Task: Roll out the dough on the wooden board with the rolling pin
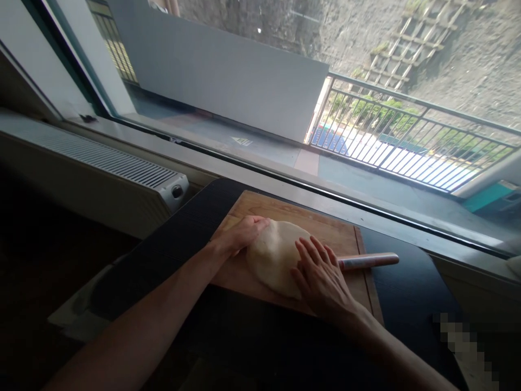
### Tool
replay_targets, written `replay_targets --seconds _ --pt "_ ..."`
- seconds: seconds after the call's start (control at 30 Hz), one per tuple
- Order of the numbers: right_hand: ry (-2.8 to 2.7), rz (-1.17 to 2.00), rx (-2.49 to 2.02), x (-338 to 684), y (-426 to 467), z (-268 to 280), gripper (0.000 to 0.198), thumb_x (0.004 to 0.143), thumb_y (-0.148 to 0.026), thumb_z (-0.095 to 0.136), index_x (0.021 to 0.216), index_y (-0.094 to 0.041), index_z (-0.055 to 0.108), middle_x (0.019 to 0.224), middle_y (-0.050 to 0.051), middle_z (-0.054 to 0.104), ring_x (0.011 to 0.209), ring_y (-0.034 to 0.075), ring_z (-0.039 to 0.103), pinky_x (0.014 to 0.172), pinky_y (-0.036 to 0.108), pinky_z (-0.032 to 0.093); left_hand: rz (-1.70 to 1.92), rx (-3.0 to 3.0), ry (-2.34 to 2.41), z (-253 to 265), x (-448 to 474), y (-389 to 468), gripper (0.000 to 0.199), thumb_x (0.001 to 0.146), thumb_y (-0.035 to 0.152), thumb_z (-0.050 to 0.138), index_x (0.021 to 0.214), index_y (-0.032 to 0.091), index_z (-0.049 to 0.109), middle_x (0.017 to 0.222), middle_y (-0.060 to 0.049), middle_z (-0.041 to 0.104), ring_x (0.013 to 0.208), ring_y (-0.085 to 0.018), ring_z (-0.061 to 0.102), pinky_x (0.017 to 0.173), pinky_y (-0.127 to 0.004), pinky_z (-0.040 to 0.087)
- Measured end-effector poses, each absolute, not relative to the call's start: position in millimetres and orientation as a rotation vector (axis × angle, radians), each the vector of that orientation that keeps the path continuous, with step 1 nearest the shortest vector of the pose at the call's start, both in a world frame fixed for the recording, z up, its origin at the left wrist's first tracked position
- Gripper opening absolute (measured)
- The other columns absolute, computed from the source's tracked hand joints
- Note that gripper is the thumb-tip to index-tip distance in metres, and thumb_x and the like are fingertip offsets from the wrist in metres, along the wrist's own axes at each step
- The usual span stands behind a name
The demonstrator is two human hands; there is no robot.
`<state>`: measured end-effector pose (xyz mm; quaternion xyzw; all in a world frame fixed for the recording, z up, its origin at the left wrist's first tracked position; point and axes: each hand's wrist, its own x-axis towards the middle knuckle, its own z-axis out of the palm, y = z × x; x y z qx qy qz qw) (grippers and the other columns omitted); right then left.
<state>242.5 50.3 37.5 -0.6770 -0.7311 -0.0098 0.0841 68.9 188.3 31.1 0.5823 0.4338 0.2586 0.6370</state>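
A pale, rounded slab of dough (pixel 277 258) lies on a wooden cutting board (pixel 264 203). My left hand (pixel 244 234) is at its left edge, the fingers bent over the rim and closed on it; the thumb is mostly hidden. On the opposite side, my right hand (pixel 319 271) rests against the right edge with its fingers stretched out and apart. A rolling pin (pixel 368 261) lies just beyond the right hand, reaching over the board's right end. Its near end is hidden behind that hand.
The board sits on a dark table (pixel 411 288) with cut corners, close against a window sill (pixel 325 196). A white radiator (pixel 122 179) stands to the left. Through the glass are a balcony railing (pixel 407 136) and a rough slope. A pixelated patch covers the lower right.
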Motion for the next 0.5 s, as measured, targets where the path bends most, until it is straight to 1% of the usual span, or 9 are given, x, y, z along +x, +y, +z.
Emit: replay_targets --seconds 0.1,0.17,0.23,0.33,0.43,0.5 --pt "-2.018 -0.088 -2.115 249.6 106.3 43.7 0.053 0.093 -0.048 0.025 0.135 -0.018 0.036 0.146 0.009 0.028 0.137 0.027 0.012 0.108 0.05 0.013 0.561 1.426 0.89 26.9 69.2 189.3 0.035 0.076 0.049 0.052 0.082 0.017 0.064 0.08 -0.004 0.066 0.077 -0.019 0.059 0.062 -0.026 0.043" --pt "-1.93 0.016 -2.196 255.1 149.9 52.4 0.053 0.093 -0.046 0.022 0.135 -0.016 0.035 0.146 0.012 0.027 0.136 0.028 0.016 0.106 0.051 0.018 0.577 1.444 0.919 24.7 69.0 189.3 0.036 0.076 0.049 0.052 0.085 0.016 0.064 0.081 -0.004 0.066 0.077 -0.018 0.059 0.063 -0.026 0.043" --pt "-1.92 0.113 -2.224 256.4 168.1 58.5 0.053 0.094 -0.046 0.021 0.135 -0.016 0.035 0.145 0.013 0.028 0.135 0.028 0.02 0.104 0.049 0.023 0.591 1.45 0.937 24.1 68.4 188.6 0.036 0.076 0.049 0.052 0.085 0.017 0.064 0.081 -0.003 0.066 0.077 -0.018 0.059 0.064 -0.025 0.043" --pt "-2.022 0.075 -2.127 247.2 133.5 53.1 0.052 0.093 -0.047 0.022 0.134 -0.018 0.037 0.144 0.011 0.031 0.135 0.026 0.02 0.104 0.046 0.025 0.594 1.446 0.905 25.2 67.1 187.3 0.035 0.077 0.049 0.051 0.083 0.018 0.064 0.08 -0.004 0.066 0.076 -0.018 0.059 0.064 -0.026 0.043" --pt "-2.112 -0.051 -2.004 234.1 76.6 39.3 0.053 0.093 -0.049 0.023 0.135 -0.021 0.036 0.144 0.006 0.032 0.137 0.024 0.014 0.107 0.043 0.021 0.575 1.442 0.872 26.2 66.7 187.1 0.034 0.077 0.05 0.051 0.081 0.018 0.064 0.081 -0.004 0.066 0.075 -0.019 0.059 0.061 -0.026 0.043" --pt "-2.115 -0.099 -1.987 231.7 66.8 35.2 0.051 0.093 -0.048 0.023 0.135 -0.021 0.036 0.144 0.004 0.033 0.137 0.023 0.011 0.109 0.042 0.017 0.572 1.446 0.877 26.7 67.5 187.3 0.034 0.076 0.049 0.052 0.083 0.019 0.064 0.084 -0.004 0.066 0.078 -0.02 0.059 0.062 -0.026 0.043"
